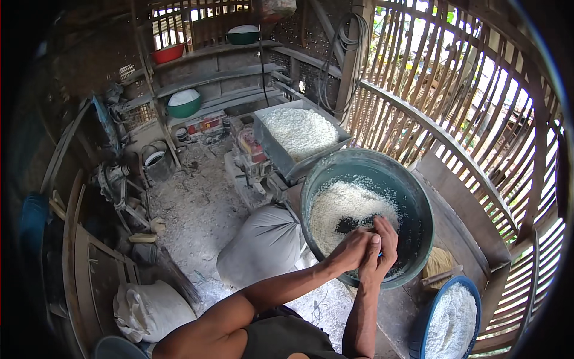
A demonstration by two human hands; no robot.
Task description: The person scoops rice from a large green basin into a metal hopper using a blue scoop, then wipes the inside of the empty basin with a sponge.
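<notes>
A slatted wooden wall (394,75) is enclosing the right side of the work area. In front of it, a large round green basin (414,233) is standing right of centre. A metal hopper (321,159) is standing just beyond the basin, to its far left, and is carrying a white granular load (302,127). A full grey sack (260,246), gathered at one end, is slumping at the basin's near left. A blue basin (423,329) is sitting at the near right and is holding white powder (455,320). Within the green basin, a loose heap of pale grain (339,206) is occupying the left and far parts of the floor, its long axis running from near left to far right, while the right part is showing mostly bare. The governing relation is as follows: the bulk of the heap is lying to the far left of the hands, the left hand (353,248) being nearer to it than the right hand (385,240). A straw-coloured brush (439,263) is lying between the two basins. Both hands are meeting over the green basin's near part, fingers curling together; whether they are enclosing any grain cannot be told. A tiny blue spot (380,254) is showing at the right hand, too small for identification.
</notes>
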